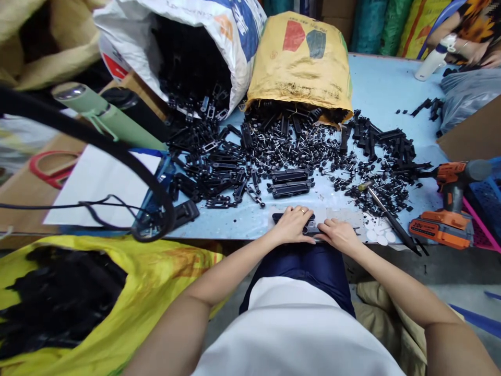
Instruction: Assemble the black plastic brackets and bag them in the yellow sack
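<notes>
My left hand (294,224) is closed over a long black plastic part (277,217) at the table's front edge, a ring on one finger. Close beside it, my right hand (337,235) has its fingers bent and pressed onto the right portion of the same black piece or one lying against it; I cannot tell which. Fingers cover much of the work. Just beyond my hands, several similar black plastic bars (290,183) lie side by side. A heap of small black-headed pins (297,149) spreads behind them.
Black links (223,172) are piled left. A hammer (387,211), white discs (378,232) and an orange cordless drill (450,203) lie right. A white sack (242,31) and a yellow sack (301,68) stand behind. Another person's hand (475,52) shows far right.
</notes>
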The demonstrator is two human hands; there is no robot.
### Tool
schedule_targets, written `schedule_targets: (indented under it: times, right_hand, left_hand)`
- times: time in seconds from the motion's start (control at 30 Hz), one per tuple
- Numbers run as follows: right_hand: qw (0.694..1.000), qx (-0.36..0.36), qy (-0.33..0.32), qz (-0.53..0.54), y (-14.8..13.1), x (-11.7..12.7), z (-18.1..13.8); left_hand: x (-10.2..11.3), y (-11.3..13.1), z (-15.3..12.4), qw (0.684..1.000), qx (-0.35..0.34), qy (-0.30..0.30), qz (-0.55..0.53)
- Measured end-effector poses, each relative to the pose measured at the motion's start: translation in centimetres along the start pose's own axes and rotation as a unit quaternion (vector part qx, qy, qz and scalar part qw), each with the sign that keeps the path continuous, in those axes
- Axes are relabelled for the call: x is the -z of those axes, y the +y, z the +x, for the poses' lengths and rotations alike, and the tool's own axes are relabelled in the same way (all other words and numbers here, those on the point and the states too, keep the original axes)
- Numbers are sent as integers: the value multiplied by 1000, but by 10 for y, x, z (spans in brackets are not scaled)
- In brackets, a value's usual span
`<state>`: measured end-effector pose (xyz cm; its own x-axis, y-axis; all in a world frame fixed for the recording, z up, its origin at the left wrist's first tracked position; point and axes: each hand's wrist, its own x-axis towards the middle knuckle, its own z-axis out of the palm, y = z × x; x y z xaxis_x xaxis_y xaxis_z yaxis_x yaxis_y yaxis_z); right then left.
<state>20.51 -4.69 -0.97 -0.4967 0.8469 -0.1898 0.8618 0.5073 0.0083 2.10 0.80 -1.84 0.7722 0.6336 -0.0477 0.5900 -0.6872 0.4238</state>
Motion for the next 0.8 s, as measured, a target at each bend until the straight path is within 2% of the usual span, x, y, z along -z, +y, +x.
schedule_targets:
  times: [0.1, 0.2, 0.4, 0.6, 0.7, 0.8]
  right_hand:
    - [999, -2, 44, -19, -3, 6, -2]
    - [998, 15, 60, -34, -7, 15, -5]
    - [997, 22, 48, -51, -11, 34, 0]
    - [997, 43, 23, -62, -9, 44, 7]
    - [997, 49, 34, -55, -3, 36, 6]
    - [997, 53, 49, -27, 9, 18, 3]
  left_hand:
    - [-3, -4, -1, 999, 3, 29, -20]
    - [-4, -8, -3, 998, -10, 52, -41]
    - [-6, -13, -6, 994, -11, 88, -57]
    - [-19, -14, -9, 990, -20, 138, -35]
    - [-20, -12, -10, 993, -11, 113, -19]
    - [-13, -5, 0, 999, -19, 42, -8]
